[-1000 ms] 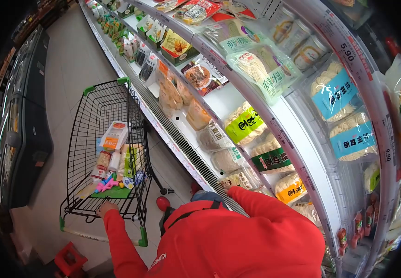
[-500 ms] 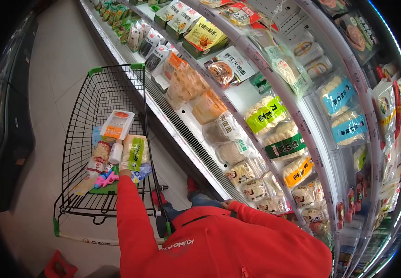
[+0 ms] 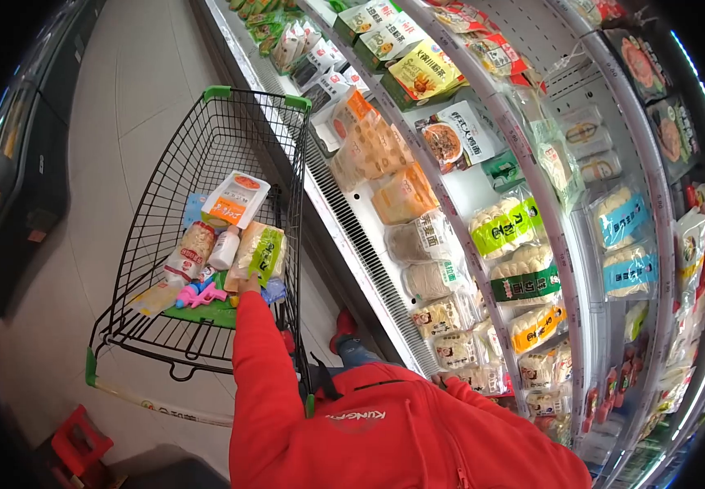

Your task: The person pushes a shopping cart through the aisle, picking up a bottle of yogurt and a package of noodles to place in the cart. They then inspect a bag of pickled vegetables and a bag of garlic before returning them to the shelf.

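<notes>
My left hand (image 3: 248, 284) reaches down into the shopping cart (image 3: 206, 341). Its fingers close on the lower edge of a pack of noodles (image 3: 267, 254) with a green label. Beside that pack lie a white bottle (image 3: 224, 248), a bag with a red and white label (image 3: 189, 251), a white and orange food pack (image 3: 237, 200) and a pink and blue plastic toy (image 3: 201, 295). My right hand (image 3: 440, 379) hangs low beside the chilled shelf, mostly behind its red sleeve, and its fingers are too small to read.
An open chiller on the right holds packaged noodles (image 3: 506, 224) and boxed foods (image 3: 423, 73) on several tiers. The chiller's base edge (image 3: 369, 297) runs close beside the cart. Dark cabinets (image 3: 30, 187) line the left side of the tiled aisle (image 3: 141, 98). A red object (image 3: 80, 442) stands at lower left.
The cart and its contents have shifted right and slightly up in view. My left hand sits a little closer to the noodle pack. The shelf goods have also shifted right.
</notes>
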Demonstrator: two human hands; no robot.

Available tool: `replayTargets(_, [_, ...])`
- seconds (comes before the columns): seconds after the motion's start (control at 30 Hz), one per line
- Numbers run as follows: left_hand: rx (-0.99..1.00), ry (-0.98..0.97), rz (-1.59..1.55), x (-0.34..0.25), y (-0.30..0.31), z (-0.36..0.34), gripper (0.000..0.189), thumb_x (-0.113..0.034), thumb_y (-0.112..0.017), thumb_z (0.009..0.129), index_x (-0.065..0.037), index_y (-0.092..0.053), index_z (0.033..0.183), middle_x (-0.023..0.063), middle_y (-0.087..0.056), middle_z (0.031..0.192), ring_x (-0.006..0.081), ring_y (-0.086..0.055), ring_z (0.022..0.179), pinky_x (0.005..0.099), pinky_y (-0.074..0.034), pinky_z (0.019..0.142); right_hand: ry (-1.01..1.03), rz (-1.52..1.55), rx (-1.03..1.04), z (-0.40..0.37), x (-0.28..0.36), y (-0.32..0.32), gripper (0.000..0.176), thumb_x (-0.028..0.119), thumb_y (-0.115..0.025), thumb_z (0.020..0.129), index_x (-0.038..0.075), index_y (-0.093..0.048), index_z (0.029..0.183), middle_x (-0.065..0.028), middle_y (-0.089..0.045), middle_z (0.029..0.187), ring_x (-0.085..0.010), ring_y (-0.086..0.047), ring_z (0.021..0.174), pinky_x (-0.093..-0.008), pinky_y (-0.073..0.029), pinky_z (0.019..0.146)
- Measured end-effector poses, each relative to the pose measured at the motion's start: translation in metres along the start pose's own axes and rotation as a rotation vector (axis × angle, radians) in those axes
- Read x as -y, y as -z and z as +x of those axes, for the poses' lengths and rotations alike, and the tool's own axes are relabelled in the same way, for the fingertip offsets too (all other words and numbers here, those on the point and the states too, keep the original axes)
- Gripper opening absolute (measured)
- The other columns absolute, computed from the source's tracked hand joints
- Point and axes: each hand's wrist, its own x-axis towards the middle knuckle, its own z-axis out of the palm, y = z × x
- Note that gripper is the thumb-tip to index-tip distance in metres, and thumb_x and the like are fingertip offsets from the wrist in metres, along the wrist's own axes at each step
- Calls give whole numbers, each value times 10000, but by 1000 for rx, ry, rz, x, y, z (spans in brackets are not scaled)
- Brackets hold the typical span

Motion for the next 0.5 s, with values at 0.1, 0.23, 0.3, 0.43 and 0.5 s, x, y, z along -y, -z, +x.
replayTargets(0.1, [89,153,445,19,-10,24,474,-368,-592,798,16,-628,1074,252,-616,1076,395,-585,994,406,-460,851,61,137,-57,5,14,0,427,407,-431,889,57,-671,846,-148,-675,829,-343,-636,809,-407,-483,749])
replayTargets(0.23, [124,70,-428,17,-32,54,328,-130,-496,868,75,-558,1116,228,-626,1024,301,-617,904,391,-500,746,141,-78,-90,21,19,-2,481,490,-430,888,78,-678,912,-104,-683,818,-261,-645,775,-367,-491,753])
replayTargets(0.3, [130,-207,-126,-20,-34,67,324,-134,-494,868,78,-547,1107,191,-624,1012,256,-602,869,361,-481,773,150,-43,-135,24,31,-4,479,490,-434,873,80,-680,903,-127,-676,845,-299,-639,805,-387,-485,761])
replayTargets(0.43, [150,-432,-137,-104,9,41,290,-144,-494,881,65,-544,1077,154,-619,986,230,-581,842,330,-455,784,207,49,-173,41,55,0,451,456,-444,860,74,-682,886,-160,-668,875,-352,-627,859,-415,-476,788])
replayTargets(0.5, [247,-541,-68,-139,58,11,252,-158,-487,904,49,-552,1031,130,-616,951,203,-578,826,316,-456,764,258,99,-164,40,78,7,444,454,-446,864,76,-681,866,-158,-667,853,-355,-625,846,-412,-478,778])
